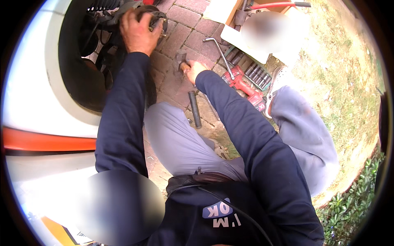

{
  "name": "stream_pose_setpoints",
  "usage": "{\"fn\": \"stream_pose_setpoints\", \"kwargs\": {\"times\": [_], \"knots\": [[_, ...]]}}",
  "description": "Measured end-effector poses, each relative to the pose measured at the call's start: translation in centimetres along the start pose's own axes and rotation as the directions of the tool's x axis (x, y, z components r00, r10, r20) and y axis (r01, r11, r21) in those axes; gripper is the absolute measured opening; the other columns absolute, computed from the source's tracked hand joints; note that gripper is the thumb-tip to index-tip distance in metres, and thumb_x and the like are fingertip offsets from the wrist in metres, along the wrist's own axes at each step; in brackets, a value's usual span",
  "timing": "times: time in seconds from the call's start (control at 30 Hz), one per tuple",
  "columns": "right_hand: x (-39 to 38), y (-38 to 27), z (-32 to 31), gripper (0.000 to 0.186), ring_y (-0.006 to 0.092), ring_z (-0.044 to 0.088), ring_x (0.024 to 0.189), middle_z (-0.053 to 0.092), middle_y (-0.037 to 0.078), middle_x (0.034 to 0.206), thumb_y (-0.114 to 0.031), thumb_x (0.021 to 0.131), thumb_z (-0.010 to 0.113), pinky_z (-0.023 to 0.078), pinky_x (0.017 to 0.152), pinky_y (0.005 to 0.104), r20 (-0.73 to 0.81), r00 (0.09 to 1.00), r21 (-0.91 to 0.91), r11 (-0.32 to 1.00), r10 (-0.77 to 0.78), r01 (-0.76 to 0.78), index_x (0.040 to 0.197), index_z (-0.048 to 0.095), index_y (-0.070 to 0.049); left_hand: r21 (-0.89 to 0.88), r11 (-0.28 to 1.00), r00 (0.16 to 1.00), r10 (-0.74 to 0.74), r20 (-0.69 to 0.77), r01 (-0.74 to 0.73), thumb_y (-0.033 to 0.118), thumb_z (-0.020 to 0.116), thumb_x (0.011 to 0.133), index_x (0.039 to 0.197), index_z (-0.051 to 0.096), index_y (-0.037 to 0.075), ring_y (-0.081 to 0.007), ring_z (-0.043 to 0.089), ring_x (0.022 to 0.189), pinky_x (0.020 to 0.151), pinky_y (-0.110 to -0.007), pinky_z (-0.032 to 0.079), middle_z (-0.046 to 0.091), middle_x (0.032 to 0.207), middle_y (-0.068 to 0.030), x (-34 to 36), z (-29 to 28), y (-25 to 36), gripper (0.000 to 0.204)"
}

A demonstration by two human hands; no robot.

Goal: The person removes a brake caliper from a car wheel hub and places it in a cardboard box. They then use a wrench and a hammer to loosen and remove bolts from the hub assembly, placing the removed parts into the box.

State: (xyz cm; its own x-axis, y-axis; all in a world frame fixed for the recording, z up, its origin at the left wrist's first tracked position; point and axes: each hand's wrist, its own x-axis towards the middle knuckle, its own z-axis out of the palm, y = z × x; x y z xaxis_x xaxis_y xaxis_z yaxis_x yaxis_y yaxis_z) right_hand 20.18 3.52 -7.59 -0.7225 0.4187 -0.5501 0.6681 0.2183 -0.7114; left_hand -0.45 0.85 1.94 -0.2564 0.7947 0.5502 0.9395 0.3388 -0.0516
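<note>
My left hand (pixel 138 33) grips the dark metal hub assembly (pixel 163 26) inside the wheel well (pixel 78 82) of a white vehicle. Below it and to the right, my right hand (pixel 195 70) is closed on the wooden handle of a hammer (pixel 181 57), whose grey metal head is held low over the brick pavers (pixel 176 94). Near my right forearm lie a dark metal tube (pixel 194 108), a bent wheel wrench (pixel 219 51), a red cordless impact wrench (pixel 242 84) and a green tray of sockets (pixel 256 76).
An open cardboard box (pixel 217 10) with tools and a red-handled tool (pixel 271 5) stands at the upper right. The orange-striped body panel (pixel 49 139) borders the left. Dry grass (pixel 336 74) and a leafy bush (pixel 349 197) are on the right, beside my bent legs.
</note>
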Motion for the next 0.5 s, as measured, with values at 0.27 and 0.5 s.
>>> {"fn": "stream_pose_setpoints", "kwargs": {"times": [0.27,0.5], "knots": [[1.0,3.7,6.5,0.039,0.0413,0.06,0.118,0.067,0.021,0.12,-0.038,0.097,0.052,0.046,0.103,0.0483,0.015,0.999,0.123,0.991,0.041,-0.043,0.123,0.067,-0.013,0.315,0.932,0.953,0.084,0.29,-0.178,0.033,0.078,0.078,0.097,0.077,0.014,-0.0364,0.041,0.135,0.116,-0.055,0.028,0.056,0.13,-0.0157,0.1,-0.2,2.1,0.026],[-1.3,-0.5,1.8,0.035,0.0392,0.066,0.111,0.07,0.022,0.115,-0.031,0.098,0.051,0.052,0.097,0.0486,-0.013,0.998,-0.001,0.998,-0.064,0.064,0.123,0.067,-0.014,0.54,0.819,0.898,-0.072,0.433,-0.195,0.036,0.069,0.081,0.103,0.077,0.008,-0.0358,0.042,0.133,0.115,-0.055,0.026,0.054,0.132,-0.0155,1.4,0.8,3.8,0.037]]}}
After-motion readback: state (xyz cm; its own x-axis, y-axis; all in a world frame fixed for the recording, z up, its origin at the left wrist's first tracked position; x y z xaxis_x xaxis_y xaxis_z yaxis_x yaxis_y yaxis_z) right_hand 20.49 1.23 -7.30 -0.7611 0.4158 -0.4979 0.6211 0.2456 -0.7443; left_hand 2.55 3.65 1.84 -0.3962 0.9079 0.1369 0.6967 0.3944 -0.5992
